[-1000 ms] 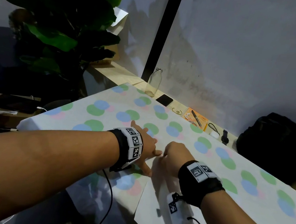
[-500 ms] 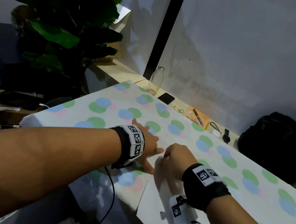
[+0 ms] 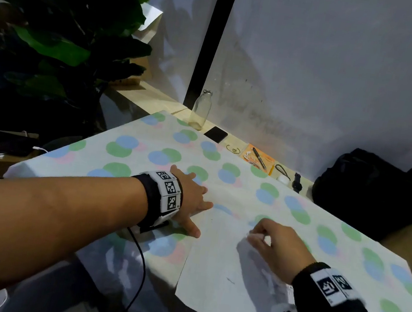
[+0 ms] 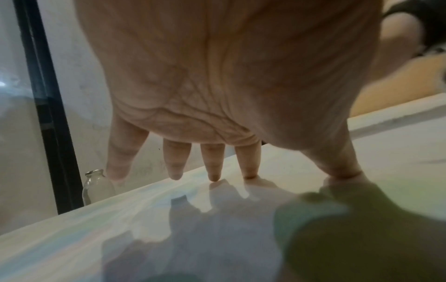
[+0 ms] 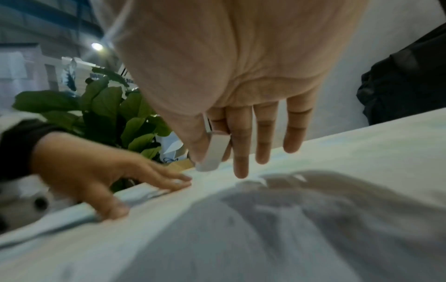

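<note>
No words or numbers can be read. The left wristband (image 3: 168,192) and the right wristband (image 3: 332,285) show black-and-white square code marks, not letters. The print on the orange packet (image 3: 268,159) at the far edge of the table (image 3: 235,143) is too small.

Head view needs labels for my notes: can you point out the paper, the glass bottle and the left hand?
paper (image 3: 214,272), head view, on the white folded-over part.
glass bottle (image 3: 200,112), head view, on the middle of its body.
left hand (image 3: 192,196), head view, on the back of the hand.
</note>
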Available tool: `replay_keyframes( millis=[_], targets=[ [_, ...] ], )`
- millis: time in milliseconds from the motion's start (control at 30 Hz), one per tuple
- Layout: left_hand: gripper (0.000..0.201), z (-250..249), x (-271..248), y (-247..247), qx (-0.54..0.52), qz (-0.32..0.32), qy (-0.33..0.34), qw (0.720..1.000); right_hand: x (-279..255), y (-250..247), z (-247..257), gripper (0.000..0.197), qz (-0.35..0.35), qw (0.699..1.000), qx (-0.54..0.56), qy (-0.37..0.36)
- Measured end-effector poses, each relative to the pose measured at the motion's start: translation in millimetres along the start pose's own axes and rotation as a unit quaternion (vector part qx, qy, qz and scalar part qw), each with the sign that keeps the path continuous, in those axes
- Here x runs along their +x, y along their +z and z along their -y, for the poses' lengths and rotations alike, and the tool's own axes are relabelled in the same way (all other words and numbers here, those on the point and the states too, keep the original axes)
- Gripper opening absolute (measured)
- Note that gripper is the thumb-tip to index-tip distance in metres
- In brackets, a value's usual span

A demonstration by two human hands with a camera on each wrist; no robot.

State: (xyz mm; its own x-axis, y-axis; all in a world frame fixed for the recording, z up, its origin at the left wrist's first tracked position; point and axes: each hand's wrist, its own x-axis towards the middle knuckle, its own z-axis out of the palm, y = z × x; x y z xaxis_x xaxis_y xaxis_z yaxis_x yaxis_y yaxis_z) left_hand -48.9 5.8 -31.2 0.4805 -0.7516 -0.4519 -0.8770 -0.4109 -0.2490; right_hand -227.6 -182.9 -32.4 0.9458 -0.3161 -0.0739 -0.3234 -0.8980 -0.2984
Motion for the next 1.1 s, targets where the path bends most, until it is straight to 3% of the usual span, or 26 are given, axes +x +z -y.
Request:
replay_keyframes(
  millis=[200,333,467,567,667,733,800,900,1000,1033,1100],
  targets=[
    [0.096,-10,-3,0,-0.058,-0.029,0.016,0.998,-6,5,-5,0.015,0.039,0.999,-0.018,0.014],
    [0.104,-35,-14,12,-0.083,-0.001,0.058,0.995,-2,7,1,0.017,0.050,0.997,-0.050,0.018],
    [0.105,-53,-44,18,-0.068,0.044,0.167,0.983,-4,4,1,0.021,0.050,0.997,-0.053,0.019],
    [0.083,-52,-59,11,-0.139,0.060,0.264,0.953,-4,7,1,0.019,0.050,0.996,-0.069,0.007],
    [0.088,-44,-49,7,-0.174,-0.001,0.193,0.966,-3,8,1,0.020,0.058,0.995,-0.075,0.009],
    [0.098,-39,-32,7,-0.137,-0.023,0.111,0.984,-1,6,2,0.020,0.058,0.995,-0.077,0.012],
    [0.105,-44,-20,9,-0.100,-0.023,0.081,0.991,0,5,2,0.018,0.058,0.995,-0.076,0.013],
    [0.107,-69,-24,13,-0.066,-0.003,0.164,0.984,0,4,-1,0.019,0.061,0.995,-0.079,0.005],
    [0.081,-83,-41,5,-0.119,-0.001,0.323,0.939,-2,3,-3,0.013,0.058,0.995,-0.080,-0.001],
    [0.075,-80,-42,0,-0.148,-0.010,0.330,0.932,-3,3,-4,0.014,0.059,0.995,-0.077,0.000],
    [0.072,-64,-37,-7,-0.150,-0.027,0.268,0.951,-4,-1,-4,0.019,0.063,0.996,-0.061,-0.001]
  ],
)
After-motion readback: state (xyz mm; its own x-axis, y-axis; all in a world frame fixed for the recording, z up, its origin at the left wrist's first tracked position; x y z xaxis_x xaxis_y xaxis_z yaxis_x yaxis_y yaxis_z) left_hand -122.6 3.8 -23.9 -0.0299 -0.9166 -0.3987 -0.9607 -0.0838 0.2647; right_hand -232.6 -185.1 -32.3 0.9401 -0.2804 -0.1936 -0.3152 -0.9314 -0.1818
